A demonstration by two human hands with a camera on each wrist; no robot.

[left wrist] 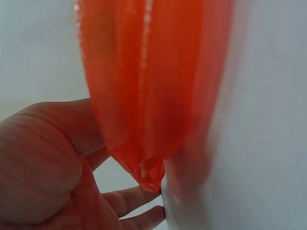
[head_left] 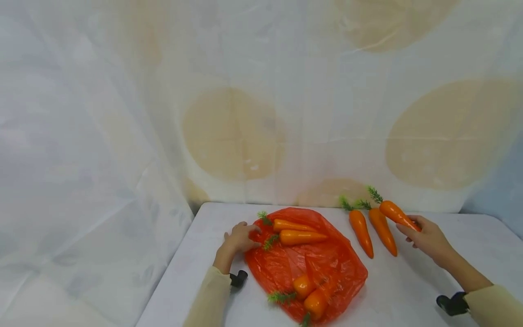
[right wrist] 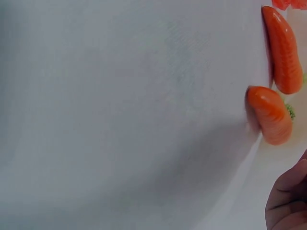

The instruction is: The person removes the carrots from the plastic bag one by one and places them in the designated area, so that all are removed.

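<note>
A red plastic bag (head_left: 286,268) lies on the table. On its upper part rest two carrots, an upper carrot (head_left: 292,225) and a lower carrot (head_left: 304,237). Two more carrots (head_left: 316,303) show at the bag's near side, partly covered by its film. My left hand (head_left: 241,238) holds the bag's left edge; in the left wrist view the red film (left wrist: 148,96) hides some of the fingers. At the right, my right hand (head_left: 426,238) pinches a carrot (head_left: 396,213) by its tapered end, its green top pointing away to the left. In the right wrist view only part of this hand (right wrist: 290,201) shows.
Two loose carrots, a left one (head_left: 361,232) and a right one (head_left: 383,230), lie side by side right of the bag, just left of the held carrot. The white table (head_left: 196,272) ends at a patterned hanging sheet (head_left: 318,113) behind and at the left.
</note>
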